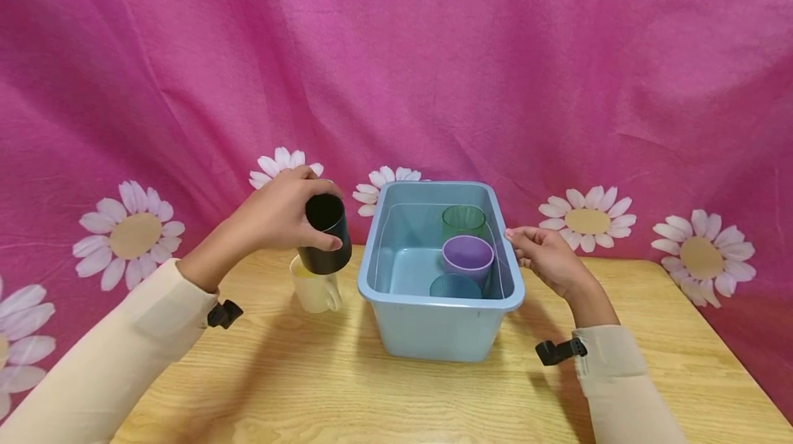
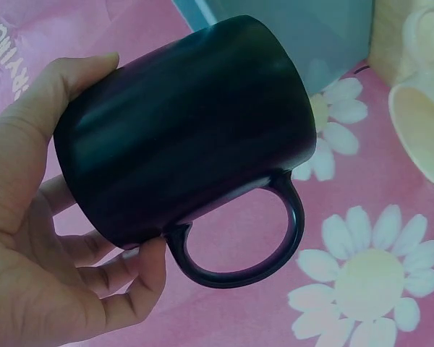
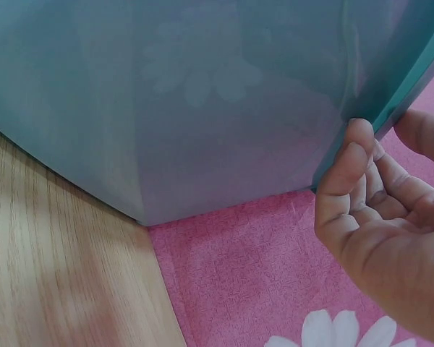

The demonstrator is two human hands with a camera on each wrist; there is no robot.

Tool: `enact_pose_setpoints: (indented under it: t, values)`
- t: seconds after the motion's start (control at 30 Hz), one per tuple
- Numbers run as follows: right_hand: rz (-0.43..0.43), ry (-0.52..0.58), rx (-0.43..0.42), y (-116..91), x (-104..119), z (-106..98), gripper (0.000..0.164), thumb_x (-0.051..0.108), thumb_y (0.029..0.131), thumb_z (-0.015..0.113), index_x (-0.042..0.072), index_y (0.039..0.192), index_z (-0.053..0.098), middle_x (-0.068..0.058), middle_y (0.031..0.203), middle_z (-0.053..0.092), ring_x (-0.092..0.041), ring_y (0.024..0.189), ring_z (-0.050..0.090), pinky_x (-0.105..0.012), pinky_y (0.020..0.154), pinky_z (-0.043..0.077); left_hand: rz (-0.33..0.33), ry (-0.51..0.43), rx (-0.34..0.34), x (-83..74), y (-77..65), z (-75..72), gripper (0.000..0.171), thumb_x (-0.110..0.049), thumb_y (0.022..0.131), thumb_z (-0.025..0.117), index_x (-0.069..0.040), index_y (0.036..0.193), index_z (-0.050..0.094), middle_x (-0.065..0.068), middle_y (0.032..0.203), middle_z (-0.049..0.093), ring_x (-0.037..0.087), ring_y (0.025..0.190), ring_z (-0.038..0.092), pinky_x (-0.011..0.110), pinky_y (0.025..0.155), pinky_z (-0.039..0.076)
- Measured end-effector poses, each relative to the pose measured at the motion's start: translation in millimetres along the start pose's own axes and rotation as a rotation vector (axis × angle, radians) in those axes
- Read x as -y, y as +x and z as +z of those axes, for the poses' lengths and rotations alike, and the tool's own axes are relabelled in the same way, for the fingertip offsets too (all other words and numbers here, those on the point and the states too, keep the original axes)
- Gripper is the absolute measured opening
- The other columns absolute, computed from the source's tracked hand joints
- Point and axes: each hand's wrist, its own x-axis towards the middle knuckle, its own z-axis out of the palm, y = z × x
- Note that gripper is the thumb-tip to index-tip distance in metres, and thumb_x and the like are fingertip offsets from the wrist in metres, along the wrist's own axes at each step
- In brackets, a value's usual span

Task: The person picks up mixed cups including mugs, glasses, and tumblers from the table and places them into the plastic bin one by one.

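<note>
My left hand (image 1: 281, 213) grips a black mug (image 1: 331, 241) near its rim, thumb on one side and fingers round the other. In the left wrist view the mug's handle (image 2: 239, 282) sticks out free of the fingers. Below and behind it in the head view, a cream mug (image 1: 314, 290) stands on the table. My right hand (image 1: 548, 255) pinches the right rim of a light blue plastic tub (image 1: 440, 330). Inside the tub, along its right side, are a green glass (image 1: 463, 222), a purple cup (image 1: 467, 258) and a blue-tinted glass (image 1: 455, 287).
The tub stands on a light wooden table (image 1: 297, 389). Close behind the table hangs a pink cloth (image 1: 434, 72) with white daisies. The tub's left half shows bare floor.
</note>
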Motion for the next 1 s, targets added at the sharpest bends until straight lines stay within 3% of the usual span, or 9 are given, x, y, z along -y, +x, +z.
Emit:
enact_pose_setpoints:
  t: [0.33, 0.6, 1.0]
  values:
    - [0.000, 0.001, 0.002, -1, 0, 1, 0.027, 0.024, 0.105, 0.061, -0.001, 0.111, 0.068, 0.002, 0.084, 0.068, -0.011, 0.077, 0.062, -0.024, 0.073, 0.054, 0.038, -0.001, -0.039, -11.8, 11.3, -12.8, 0.062, -0.043, 0.063, 0.094, -0.018, 0.117, 0.075, 0.007, 0.098, 0.060, 0.024, 0.092, 0.054, 0.040, 0.075, 0.048]
    - [0.003, -0.027, -0.005, -1, 1, 0, 0.035, 0.024, 0.105, 0.060, -0.008, 0.118, 0.064, 0.003, 0.084, 0.067, -0.011, 0.077, 0.060, -0.023, 0.073, 0.054, 0.043, -0.031, -0.061, -21.6, 20.3, -12.0, 0.063, -0.045, 0.064, 0.093, -0.020, 0.119, 0.075, 0.006, 0.102, 0.060, 0.023, 0.093, 0.055, 0.039, 0.075, 0.048]
    - [0.001, -0.024, -0.003, -2, 3, 0, 0.027, 0.024, 0.105, 0.061, -0.001, 0.112, 0.067, 0.003, 0.083, 0.065, -0.012, 0.078, 0.059, -0.024, 0.074, 0.054, 0.059, -0.090, -0.110, -37.2, 33.7, -5.4, 0.066, -0.045, 0.065, 0.092, -0.020, 0.124, 0.074, 0.006, 0.105, 0.059, 0.022, 0.096, 0.054, 0.039, 0.077, 0.049]
